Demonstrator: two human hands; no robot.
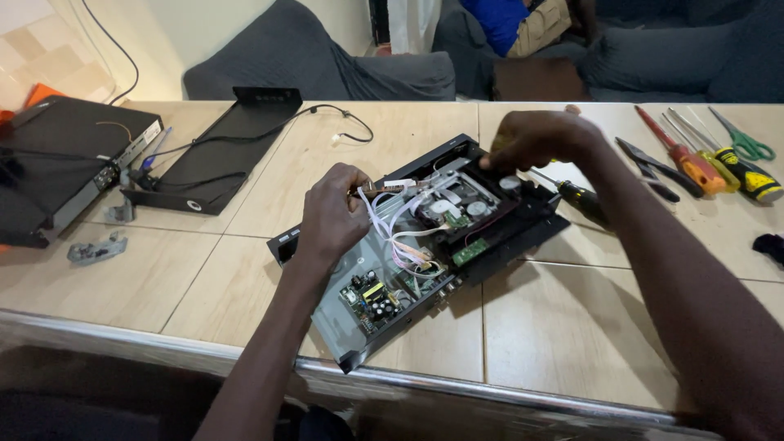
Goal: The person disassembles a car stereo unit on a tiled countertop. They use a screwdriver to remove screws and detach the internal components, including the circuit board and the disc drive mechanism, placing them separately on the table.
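Two hands in an opened disc player (pixel 425 245), which sits skewed on the desk (pixel 563 327) with its near corner just past the metal front edge. Bare desk right of the player; behind it, clear to the far edge. Second black unit (pixel 57 155) and a loose black cover (pixel 220 147) lie far left, well apart. Tools at far right: screwdrivers (pixel 694 163), green scissors (pixel 747 143). Another screwdriver (pixel 584 196) touches the player's right side. My right hand (pixel 535 139) is curled over the drive mechanism (pixel 461 200), fingertips pressing its rear; grip hidden. My left hand (pixel 331 216) is closed, pinching the white ribbon cables (pixel 392 224) at the player's middle.
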